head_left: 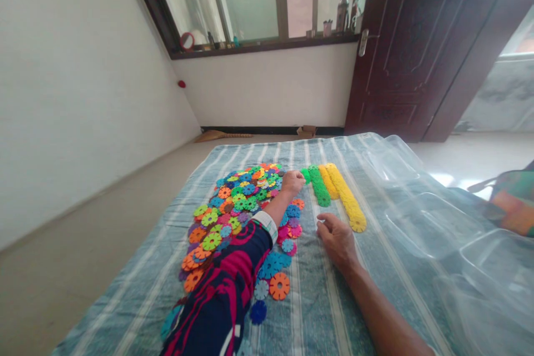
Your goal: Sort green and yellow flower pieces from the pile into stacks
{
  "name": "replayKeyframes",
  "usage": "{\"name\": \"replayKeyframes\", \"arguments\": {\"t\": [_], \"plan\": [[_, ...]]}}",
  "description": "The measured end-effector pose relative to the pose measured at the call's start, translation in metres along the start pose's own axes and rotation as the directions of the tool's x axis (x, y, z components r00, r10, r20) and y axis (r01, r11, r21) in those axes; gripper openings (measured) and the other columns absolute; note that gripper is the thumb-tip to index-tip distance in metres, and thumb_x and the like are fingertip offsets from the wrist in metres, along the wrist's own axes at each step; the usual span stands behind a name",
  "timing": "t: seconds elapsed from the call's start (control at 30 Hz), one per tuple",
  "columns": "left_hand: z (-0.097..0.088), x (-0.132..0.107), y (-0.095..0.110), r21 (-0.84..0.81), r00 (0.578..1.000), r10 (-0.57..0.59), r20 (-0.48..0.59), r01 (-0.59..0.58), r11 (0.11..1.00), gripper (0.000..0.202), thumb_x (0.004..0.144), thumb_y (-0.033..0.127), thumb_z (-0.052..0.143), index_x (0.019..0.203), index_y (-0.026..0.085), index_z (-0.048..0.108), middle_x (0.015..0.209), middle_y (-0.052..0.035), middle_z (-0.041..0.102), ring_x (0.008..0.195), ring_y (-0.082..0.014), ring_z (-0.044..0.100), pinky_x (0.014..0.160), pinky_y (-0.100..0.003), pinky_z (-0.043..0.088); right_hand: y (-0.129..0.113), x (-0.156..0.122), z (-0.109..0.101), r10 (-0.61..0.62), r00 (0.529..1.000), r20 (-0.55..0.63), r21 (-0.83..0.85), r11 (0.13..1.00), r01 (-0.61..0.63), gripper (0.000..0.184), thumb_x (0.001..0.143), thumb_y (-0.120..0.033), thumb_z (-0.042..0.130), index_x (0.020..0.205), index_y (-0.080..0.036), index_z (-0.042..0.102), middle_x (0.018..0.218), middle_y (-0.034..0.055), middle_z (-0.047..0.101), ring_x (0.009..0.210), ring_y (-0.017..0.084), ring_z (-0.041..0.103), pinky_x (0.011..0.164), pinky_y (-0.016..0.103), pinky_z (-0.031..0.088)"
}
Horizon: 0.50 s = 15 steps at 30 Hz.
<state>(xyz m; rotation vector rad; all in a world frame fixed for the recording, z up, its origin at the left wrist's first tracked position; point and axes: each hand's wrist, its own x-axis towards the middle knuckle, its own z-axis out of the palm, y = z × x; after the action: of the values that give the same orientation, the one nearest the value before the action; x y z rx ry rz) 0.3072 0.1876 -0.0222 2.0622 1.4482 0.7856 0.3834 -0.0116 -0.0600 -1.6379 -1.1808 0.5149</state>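
Note:
A heap of flat plastic snowflake discs (233,206) in many colours lies on a blue-striped cloth (317,295). To its right run sorted rows: a short light-green row (306,174), a green row (319,186) and two yellow rows (346,197). My left hand (293,182) reaches across the heap in a patterned sleeve, fingers curled at the near end of the light-green row; what it holds is hidden. My right hand (337,239) rests on the cloth below the green row, fingers loosely curled.
Clear plastic tubs (438,222) stand along the cloth's right side. A dark wooden door (417,39) and a window sill with bottles (342,14) are beyond. A broom (221,135) lies by the far wall. Coloured fabric (515,203) shows at the right edge.

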Motion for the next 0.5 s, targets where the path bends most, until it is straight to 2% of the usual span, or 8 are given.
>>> {"name": "replayKeyframes", "arguments": {"t": [0.23, 0.5], "plan": [[0.01, 0.013, -0.001, 0.095, 1.0, -0.027, -0.006, 0.027, 0.995, 0.016, 0.069, 0.012, 0.061, 0.077, 0.014, 0.075, 0.074, -0.004, 0.072, 0.072, -0.0145, 0.063, 0.067, -0.024, 0.045, 0.0, 0.0, 0.002, -0.021, 1.0, -0.014, 0.017, 1.0, 0.021, 0.033, 0.079, -0.039, 0.046, 0.093, -0.019, 0.069, 0.056, -0.0013, 0.059, 0.055, 0.017, 0.056, 0.061, 0.028, 0.042], [0.008, 0.012, -0.001, 0.174, 0.999, -0.041, -0.015, 0.043, 0.984, 0.016, 0.068, 0.012, 0.063, 0.076, 0.014, 0.076, 0.077, -0.0074, 0.074, 0.079, -0.018, 0.066, 0.072, -0.025, 0.047, 0.001, 0.001, 0.001, -0.012, 1.0, -0.004, -0.013, 1.0, 0.012, 0.036, 0.078, -0.039, 0.046, 0.095, -0.018, 0.069, 0.057, -0.0008, 0.059, 0.057, 0.018, 0.056, 0.06, 0.028, 0.041]]}}
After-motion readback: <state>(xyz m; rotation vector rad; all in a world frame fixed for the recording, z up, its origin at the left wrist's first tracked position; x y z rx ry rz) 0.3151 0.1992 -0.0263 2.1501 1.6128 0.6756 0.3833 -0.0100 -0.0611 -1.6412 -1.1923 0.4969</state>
